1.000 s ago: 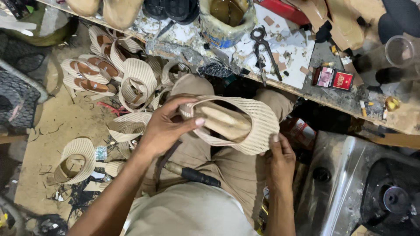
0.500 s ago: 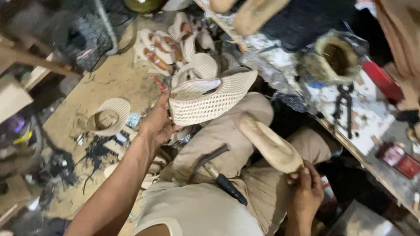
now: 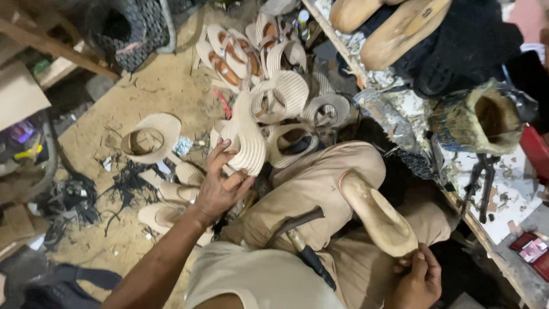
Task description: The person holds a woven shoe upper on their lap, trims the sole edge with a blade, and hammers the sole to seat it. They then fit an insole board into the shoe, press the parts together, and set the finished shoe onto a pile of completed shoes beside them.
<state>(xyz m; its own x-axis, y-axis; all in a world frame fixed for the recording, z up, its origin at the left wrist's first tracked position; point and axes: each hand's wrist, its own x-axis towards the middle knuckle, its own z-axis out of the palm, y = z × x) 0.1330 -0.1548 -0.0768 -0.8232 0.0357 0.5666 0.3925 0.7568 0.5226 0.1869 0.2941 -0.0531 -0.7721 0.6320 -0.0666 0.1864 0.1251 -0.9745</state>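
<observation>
One wooden shoe form (image 3: 377, 214) pinched at its end by the right hand (image 3: 416, 280), one ribbed cream shoe top (image 3: 247, 140) gripped by the left hand (image 3: 220, 186), one hammer (image 3: 303, 243) across the lap, many more tops on the floor (image 3: 148, 91)

L hand (image 3: 220, 189) now carries the ribbed cream shoe upper (image 3: 246, 140) out over the floor (image 3: 143, 97), down by the pile of uppers (image 3: 286, 103), no longer at the lap. Wooden last (image 3: 377, 214) is out of the upper, bare, lying across the thigh w/ R hand (image 3: 417, 280) gripping its heel end.
</observation>
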